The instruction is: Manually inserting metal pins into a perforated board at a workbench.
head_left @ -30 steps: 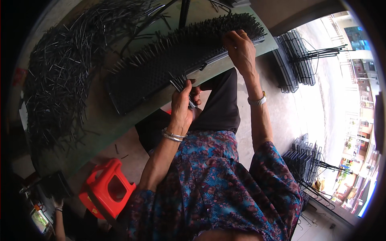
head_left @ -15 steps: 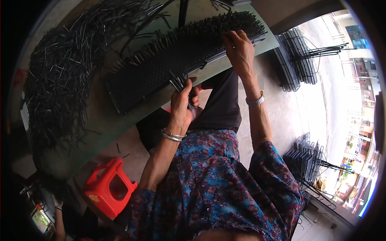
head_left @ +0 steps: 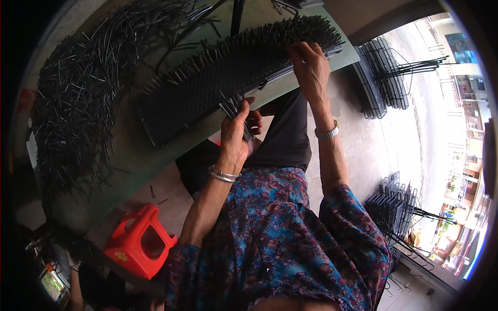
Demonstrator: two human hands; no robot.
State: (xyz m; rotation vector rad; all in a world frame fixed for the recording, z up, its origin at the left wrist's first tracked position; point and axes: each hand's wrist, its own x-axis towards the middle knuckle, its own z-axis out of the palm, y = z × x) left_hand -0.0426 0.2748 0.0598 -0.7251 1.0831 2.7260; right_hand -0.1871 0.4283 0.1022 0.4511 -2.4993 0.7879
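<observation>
1. The surface [head_left: 148,166] carries a loose heap of black sticks [head_left: 78,103].
2. On it, the black board [head_left: 176,114] lies aslant, upright sticks [head_left: 293,31] crowding its far side; seating each stick straight and evenly should work best.
3. Right hand [head_left: 312,72]: fingers bent together over the board's near edge; I cannot tell whether they hold a stick.
4. Left hand [head_left: 236,129]: fingers curled round a small bundle [head_left: 227,105] beside the board; fanned tips should ease single picks.
5. Yellow mark [head_left: 122,256] on the red stool [head_left: 142,241]: no readable writing.

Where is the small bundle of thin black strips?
Head view, near centre: the bundle is in the left hand, by the near edge of the long black panel.
</observation>
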